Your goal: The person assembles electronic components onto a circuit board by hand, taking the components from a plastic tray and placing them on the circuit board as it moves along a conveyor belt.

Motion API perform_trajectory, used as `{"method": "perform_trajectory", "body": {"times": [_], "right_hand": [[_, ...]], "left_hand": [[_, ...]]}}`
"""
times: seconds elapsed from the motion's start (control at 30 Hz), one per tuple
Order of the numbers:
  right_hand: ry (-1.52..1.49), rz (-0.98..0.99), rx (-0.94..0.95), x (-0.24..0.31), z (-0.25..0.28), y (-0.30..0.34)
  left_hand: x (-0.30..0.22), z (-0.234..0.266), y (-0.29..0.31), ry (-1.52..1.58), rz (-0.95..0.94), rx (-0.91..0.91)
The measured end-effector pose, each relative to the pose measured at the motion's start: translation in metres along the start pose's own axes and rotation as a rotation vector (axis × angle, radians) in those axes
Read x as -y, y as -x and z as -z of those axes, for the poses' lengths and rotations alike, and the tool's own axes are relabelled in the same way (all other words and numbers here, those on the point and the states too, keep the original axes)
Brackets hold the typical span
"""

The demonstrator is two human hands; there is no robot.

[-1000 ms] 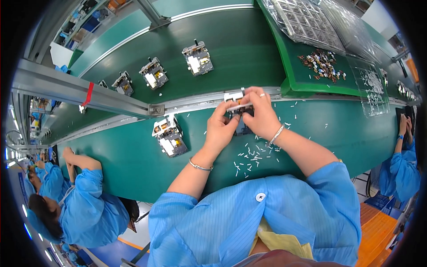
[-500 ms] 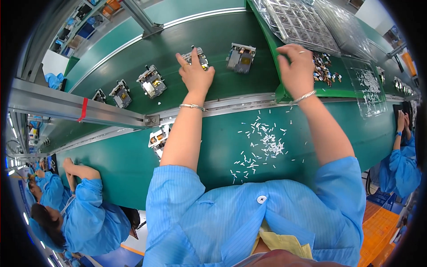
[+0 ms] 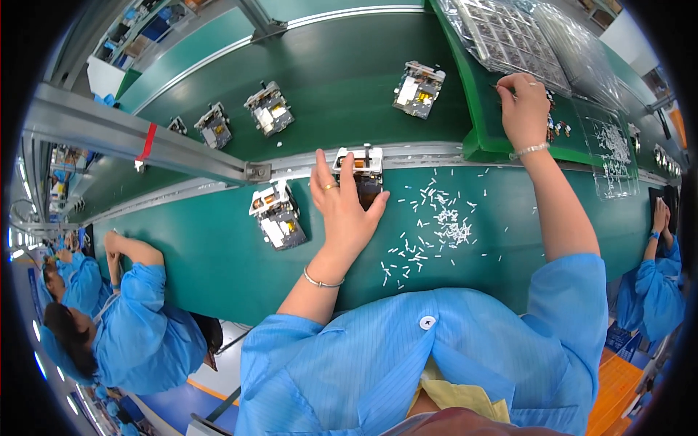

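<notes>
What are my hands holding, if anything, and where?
Your left hand seems to hold a device, one finger over its left part, thumb at its near right corner. Whether your right hand, beside small parts, holds anything is unclear.

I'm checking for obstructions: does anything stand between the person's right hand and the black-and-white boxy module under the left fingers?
Yes: the bright green tray edge and the long silver metal rail lie between the right hand and the module. Both look low; nothing taller is visible between them.

Single fisheye view from head height, facing down and forward, close above the table (image 3: 196,269), blue shirt (image 3: 363,363) nearest, far left perhaps too warped to read.
</notes>
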State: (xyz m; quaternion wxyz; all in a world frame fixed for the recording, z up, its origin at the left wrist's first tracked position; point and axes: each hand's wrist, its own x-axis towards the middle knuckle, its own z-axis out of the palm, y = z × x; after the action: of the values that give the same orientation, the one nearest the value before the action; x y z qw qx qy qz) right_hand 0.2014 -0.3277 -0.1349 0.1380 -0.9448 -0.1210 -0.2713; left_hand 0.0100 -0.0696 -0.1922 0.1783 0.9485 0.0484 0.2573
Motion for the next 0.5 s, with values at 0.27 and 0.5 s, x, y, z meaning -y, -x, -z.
{"method": "perform_trajectory", "body": {"times": [0.27,0.5], "right_hand": [[-0.940,0.400,0.115,0.106,0.053,0.114],[-0.963,0.297,0.210,0.105,0.046,0.155]], "left_hand": [[-0.026,0.036,0.001,1.752,0.710,0.785],[-0.022,0.038,0.016,1.472,0.667,0.752]]}}
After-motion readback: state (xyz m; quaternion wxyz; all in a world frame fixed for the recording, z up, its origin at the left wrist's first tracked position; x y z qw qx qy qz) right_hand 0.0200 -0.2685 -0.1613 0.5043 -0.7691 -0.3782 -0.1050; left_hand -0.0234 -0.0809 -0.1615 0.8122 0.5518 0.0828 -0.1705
